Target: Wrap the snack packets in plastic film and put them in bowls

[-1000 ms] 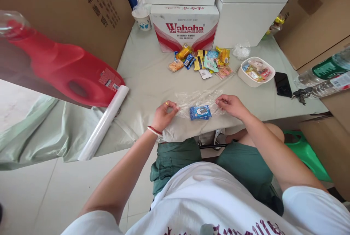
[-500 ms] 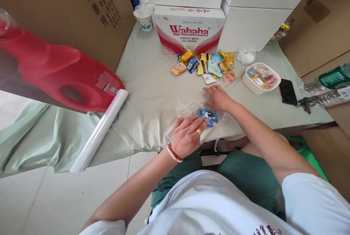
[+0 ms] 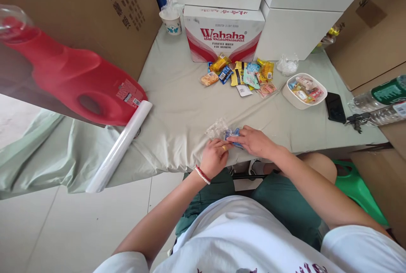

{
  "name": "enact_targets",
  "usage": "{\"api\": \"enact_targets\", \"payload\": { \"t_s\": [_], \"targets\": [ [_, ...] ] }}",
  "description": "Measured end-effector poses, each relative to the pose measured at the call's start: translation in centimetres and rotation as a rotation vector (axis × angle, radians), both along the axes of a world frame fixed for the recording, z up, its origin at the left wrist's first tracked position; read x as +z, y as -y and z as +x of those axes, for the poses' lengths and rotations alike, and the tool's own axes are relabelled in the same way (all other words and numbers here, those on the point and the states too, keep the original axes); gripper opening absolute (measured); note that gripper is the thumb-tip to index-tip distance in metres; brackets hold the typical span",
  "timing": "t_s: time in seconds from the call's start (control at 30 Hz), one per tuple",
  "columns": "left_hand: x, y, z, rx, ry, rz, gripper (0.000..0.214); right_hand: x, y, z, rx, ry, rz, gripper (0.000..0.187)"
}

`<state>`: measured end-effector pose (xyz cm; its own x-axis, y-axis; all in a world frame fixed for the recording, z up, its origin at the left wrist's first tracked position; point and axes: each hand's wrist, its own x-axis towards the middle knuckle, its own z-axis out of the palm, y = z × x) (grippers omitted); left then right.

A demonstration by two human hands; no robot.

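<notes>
A small blue snack packet (image 3: 234,133) lies near the table's front edge, half wrapped in crumpled clear plastic film (image 3: 217,129). My right hand (image 3: 253,142) lies over the packet, fingers pressed down on it and the film. My left hand (image 3: 215,156), with a ring and a bead bracelet, has its fingers curled against the film's near edge just left of the packet. Most of the packet is hidden under both hands.
A roll of clear film (image 3: 119,148) lies at the left edge beside a red jug (image 3: 72,80). Several snack packets (image 3: 241,75) sit before a Wahaha box (image 3: 223,36). A white bowl (image 3: 303,91) of snacks, a phone (image 3: 335,108), keys and bottles are at right.
The film, spread flat a second ago, is now folded and bunched over the blue packet. Both hands have come together on it near the table's front edge.
</notes>
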<state>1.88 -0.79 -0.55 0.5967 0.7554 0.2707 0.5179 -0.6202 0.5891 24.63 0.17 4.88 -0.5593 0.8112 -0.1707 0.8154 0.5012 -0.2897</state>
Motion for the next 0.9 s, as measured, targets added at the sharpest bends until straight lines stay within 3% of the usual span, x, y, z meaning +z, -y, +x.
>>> {"api": "enact_targets", "payload": {
  "t_s": [0.1, 0.17, 0.27, 0.4, 0.5, 0.6, 0.67, 0.77, 0.83, 0.9],
  "targets": [
    [-0.1, -1.1, -0.7, 0.249, 0.162, 0.01, 0.037, -0.9, 0.8, -0.3, -0.012, 0.013, 0.035, 0.047],
    [0.3, -3.0, -0.5, 0.356, 0.147, 0.037, 0.051, -1.3, 0.8, -0.4, -0.007, -0.001, 0.058, 0.047],
    [1.6, -6.7, 0.5, 0.222, 0.002, 0.002, 0.072, -1.8, 0.6, -0.4, 0.025, -0.027, 0.111, 0.044],
    [3.1, -9.5, 0.7, -0.072, -0.096, -0.035, 0.033, -2.8, 0.9, 0.1, 0.034, -0.083, 0.181, 0.041],
    [3.0, -8.3, -1.6, -0.166, -0.043, 0.02, 0.023, -3.9, 1.8, 0.6, -0.014, -0.191, 0.251, 0.037],
    [1.9, -6.1, -4.3, -0.122, 0.005, -0.085, 0.021, -5.1, 2.9, 0.8, -0.059, -0.314, 0.319, 0.034],
    [1.0, -5.0, -5.0, 0.077, 0.079, -0.17, 0.023, -5.7, 3.5, 0.8, -0.072, -0.369, 0.355, 0.033],
    [0.3, -4.2, -3.9, 0.435, 0.034, -0.144, 0.028, -6.0, 3.7, 0.6, -0.082, -0.4, 0.384, 0.032],
    [0.7, -4.1, -2.8, 0.499, -0.098, -0.133, 0.034, -5.8, 3.7, 0.6, -0.089, -0.404, 0.381, 0.031],
    [1.7, -3.8, -1.8, 0.463, -0.139, -0.17, 0.021, -5.6, 3.6, 0.5, -0.091, -0.405, 0.367, 0.03]
  ]
}}
